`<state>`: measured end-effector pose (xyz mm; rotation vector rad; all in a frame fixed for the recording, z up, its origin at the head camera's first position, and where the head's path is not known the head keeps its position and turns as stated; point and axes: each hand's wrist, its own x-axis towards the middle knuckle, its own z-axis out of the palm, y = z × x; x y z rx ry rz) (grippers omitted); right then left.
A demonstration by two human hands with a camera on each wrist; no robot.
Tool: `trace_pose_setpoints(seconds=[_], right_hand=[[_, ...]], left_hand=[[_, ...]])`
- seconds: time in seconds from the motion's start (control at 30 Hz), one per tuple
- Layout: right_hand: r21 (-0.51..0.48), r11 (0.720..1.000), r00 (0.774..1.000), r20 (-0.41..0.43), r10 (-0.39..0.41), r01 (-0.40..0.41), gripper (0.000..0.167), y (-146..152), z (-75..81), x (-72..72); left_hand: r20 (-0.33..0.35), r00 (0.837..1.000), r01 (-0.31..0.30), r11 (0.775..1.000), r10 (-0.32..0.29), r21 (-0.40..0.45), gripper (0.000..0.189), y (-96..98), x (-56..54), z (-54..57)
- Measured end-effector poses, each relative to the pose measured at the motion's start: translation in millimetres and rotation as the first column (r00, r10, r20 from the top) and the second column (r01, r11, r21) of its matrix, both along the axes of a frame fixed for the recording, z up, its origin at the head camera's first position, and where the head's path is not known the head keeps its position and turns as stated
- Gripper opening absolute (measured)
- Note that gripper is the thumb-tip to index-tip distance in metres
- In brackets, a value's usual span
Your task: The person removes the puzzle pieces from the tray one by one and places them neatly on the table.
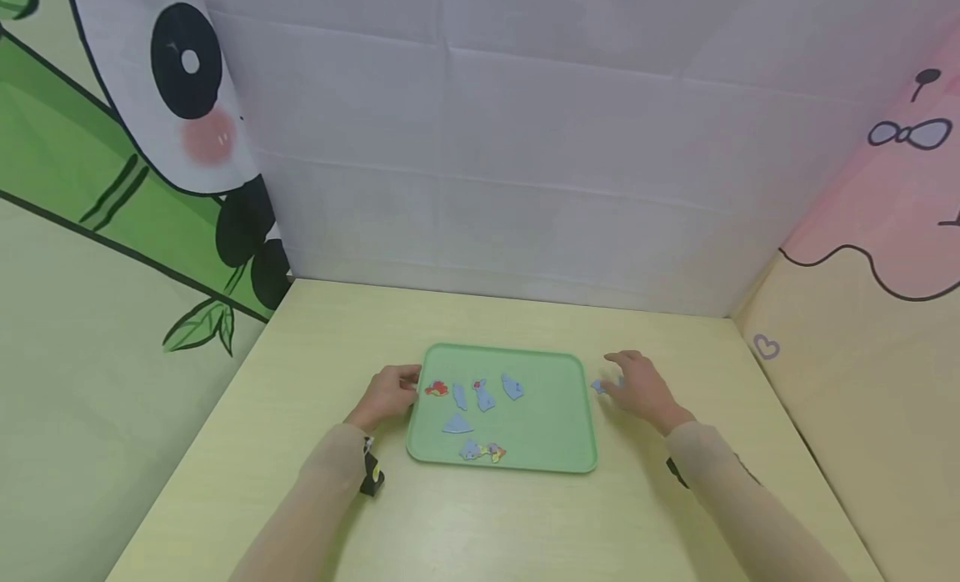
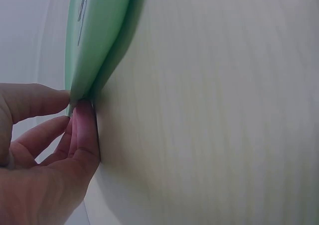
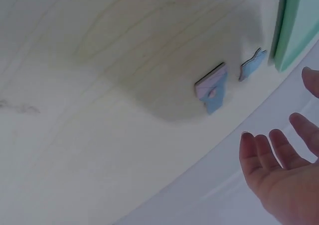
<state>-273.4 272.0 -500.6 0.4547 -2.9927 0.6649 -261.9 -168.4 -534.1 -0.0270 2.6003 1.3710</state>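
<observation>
Along the near part of the pale table (image 1: 480, 528), the green tray (image 1: 551, 415) lies flat, its long axis running left to right between the two hands. Toward its near edge sit a cluster of multicoloured pieces (image 1: 470, 450) and, just beyond, a triangular blue piece (image 1: 457, 424). Farther in, the left hand (image 1: 388, 393) pinches the tray's left rim, thumb on one side and fingertips at the table side. Level with it, the right hand (image 1: 639, 387) is raised off the table, fingers parted and slightly bent, holding nothing. Two loose pieces lie beside the tray's right edge, at the right hand's thumb side; this hand is the nearer. The smaller blue piece (image 3: 253, 64) is next to the tray; the larger pink-and-blue piece (image 3: 215, 87) lies outward, its long axis roughly along the tray's side edge. Behind everything stands the white backdrop (image 1: 525, 148).
</observation>
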Motion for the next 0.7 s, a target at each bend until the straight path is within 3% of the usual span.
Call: trace_pose_setpoints(seconds=[0.37, 0.7], right_hand=[[0.082, 0.988, 0.989, -0.055, 0.139, -0.134, 0.052, -63, 2.3, 6.2], [0.185, 0.963, 0.976, -0.061, 0.209, -0.194, 0.05, -104, -14.8, -0.9]], left_hand=[[0.003, 1.0, -0.006, 1.0, 0.006, -0.004, 0.061, 2.3, -1.1, 0.2], [-0.001, 1.0, -0.015, 1.0, 0.015, -0.017, 0.059, 3.0, 0.2, 0.6]])
